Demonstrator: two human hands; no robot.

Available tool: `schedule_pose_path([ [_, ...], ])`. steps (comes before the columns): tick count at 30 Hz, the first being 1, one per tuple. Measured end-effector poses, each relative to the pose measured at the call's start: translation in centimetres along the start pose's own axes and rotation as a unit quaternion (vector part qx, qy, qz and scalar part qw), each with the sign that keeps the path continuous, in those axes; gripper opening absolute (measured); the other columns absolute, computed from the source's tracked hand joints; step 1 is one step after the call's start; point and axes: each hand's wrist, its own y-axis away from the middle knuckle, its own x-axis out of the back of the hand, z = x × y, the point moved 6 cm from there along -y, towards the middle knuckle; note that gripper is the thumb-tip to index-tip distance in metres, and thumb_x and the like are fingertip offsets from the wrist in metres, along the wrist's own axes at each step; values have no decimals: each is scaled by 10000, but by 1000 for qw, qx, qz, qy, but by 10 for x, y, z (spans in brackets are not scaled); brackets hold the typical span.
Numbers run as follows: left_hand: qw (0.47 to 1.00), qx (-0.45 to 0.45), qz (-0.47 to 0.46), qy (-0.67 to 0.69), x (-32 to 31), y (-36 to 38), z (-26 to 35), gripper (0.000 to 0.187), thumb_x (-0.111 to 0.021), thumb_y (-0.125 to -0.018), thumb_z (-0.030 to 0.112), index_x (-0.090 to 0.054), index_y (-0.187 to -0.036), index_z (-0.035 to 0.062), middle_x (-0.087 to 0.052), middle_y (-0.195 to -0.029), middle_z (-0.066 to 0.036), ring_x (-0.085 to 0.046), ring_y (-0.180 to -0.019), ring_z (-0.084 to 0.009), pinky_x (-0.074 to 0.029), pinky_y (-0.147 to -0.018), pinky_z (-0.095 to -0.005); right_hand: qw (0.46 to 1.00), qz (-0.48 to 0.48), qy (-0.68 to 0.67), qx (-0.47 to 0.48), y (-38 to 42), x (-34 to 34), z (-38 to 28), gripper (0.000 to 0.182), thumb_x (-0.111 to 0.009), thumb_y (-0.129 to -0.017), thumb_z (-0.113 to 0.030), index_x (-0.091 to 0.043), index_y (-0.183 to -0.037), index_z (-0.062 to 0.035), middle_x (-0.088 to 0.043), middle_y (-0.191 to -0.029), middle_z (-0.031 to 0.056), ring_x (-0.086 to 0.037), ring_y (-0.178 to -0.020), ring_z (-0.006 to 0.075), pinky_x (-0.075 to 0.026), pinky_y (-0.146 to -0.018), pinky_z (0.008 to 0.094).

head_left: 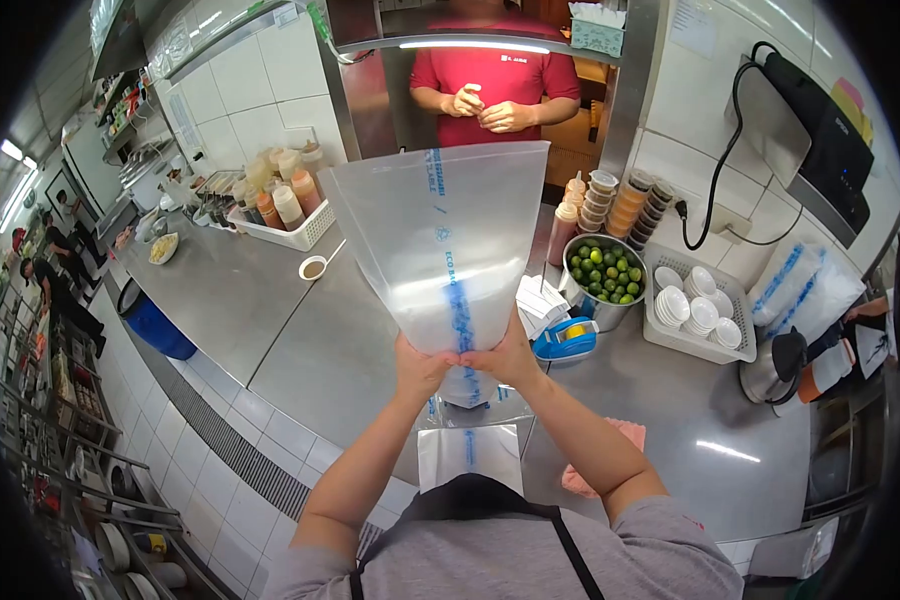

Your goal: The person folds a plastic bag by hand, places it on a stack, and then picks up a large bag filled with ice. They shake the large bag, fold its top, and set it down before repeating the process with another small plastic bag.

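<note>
A tall translucent plastic bag [400, 235] with blue "ECO BAG" print stands upright before me, its wide top spread toward the serving window. My left hand [425, 368] is wrapped round its lower left side, and my right hand [503, 358] round the lower right. Both thumbs press together on the front of the bag. Below my hands lie more flat plastic bags [470, 455] with a blue printed strip, at the counter's near edge. Close to my right hand are a blue tape dispenser [558, 345] and white paper slips [542, 305].
On the steel counter [320, 340] are a pot of limes [602, 268], a basket of white cups [698, 340], a kettle [773, 365], a pink cloth [605, 455] and a small sauce dish [313, 268]. A basket of squeeze bottles [305, 235] stands left. A person in red [495, 90] faces me.
</note>
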Motion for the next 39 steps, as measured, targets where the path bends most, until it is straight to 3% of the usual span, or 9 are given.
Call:
schedule_pose_path([
  [13, 999, 7, -20, 38, -2, 17, -17, 747, -800, -535, 440, -501, -1041, -21, -584, -929, -58, -550, -844, -139, -449, -744, -269, 997, -13, 75, 14, 20, 11, 25, 925, -820, -526, -247, -282, -1247, -29, -489, -1131, 106, -482, -1042, 199, -388, -880, 314],
  [26, 998, 24, -66, -7, 5, 26, -33, 727, -796, -541, 436, -510, -1026, -25, -584, -935, -64, -555, -845, -158, -448, -749, -280, 993, -17, 114, -6, 35, 19, 46, 948, -831, -503, -247, -295, -1255, -32, -493, -1118, 110, -485, -1030, 202, -389, -874, 308],
  [29, 993, 38, -87, -76, 8, 28, -38, 835, -748, -524, 544, -488, -1068, -34, -578, -961, -70, -550, -893, -177, -440, -780, -296, 994, -17, 112, 0, 38, 20, 49, 936, -832, -503, -230, -310, -1254, -31, -489, -1122, 110, -479, -1032, 203, -381, -883, 308],
  [32, 989, 36, -95, -110, 9, 30, -42, 825, -753, -521, 533, -490, -1067, -27, -575, -962, -68, -550, -890, -179, -441, -780, -299, 993, -16, 115, -2, 43, 20, 52, 919, -833, -504, -212, -328, -1250, -30, -486, -1126, 107, -472, -1036, 201, -374, -891, 305],
  [34, 994, 45, -86, -56, 9, 31, -44, 683, -811, -530, 395, -535, -1009, -5, -603, -925, -80, -572, -839, -189, -452, -746, -302, 994, -19, 107, -12, 45, 22, 56, 912, -834, -503, -204, -335, -1247, -29, -484, -1129, 104, -470, -1038, 199, -370, -894, 302],
  [36, 991, 40, -98, -85, 13, 32, -47, 676, -815, -530, 380, -535, -1011, -5, -605, -926, -82, -573, -839, -188, -454, -747, -302, 993, -30, 92, -66, 50, 23, 66, 902, -834, -503, -195, -343, -1241, -26, -479, -1131, 100, -462, -1046, 195, -364, -901, 300],
  [39, 988, 49, -109, -96, 17, 36, -59, 666, -820, -532, 351, -533, -1017, -4, -606, -926, -81, -574, -838, -186, -455, -751, -299, 992, -39, 117, -39, 53, 23, 67, 901, -831, -505, -190, -340, -1241, -24, -478, -1127, 96, -460, -1049, 195, -361, -905, 296],
])
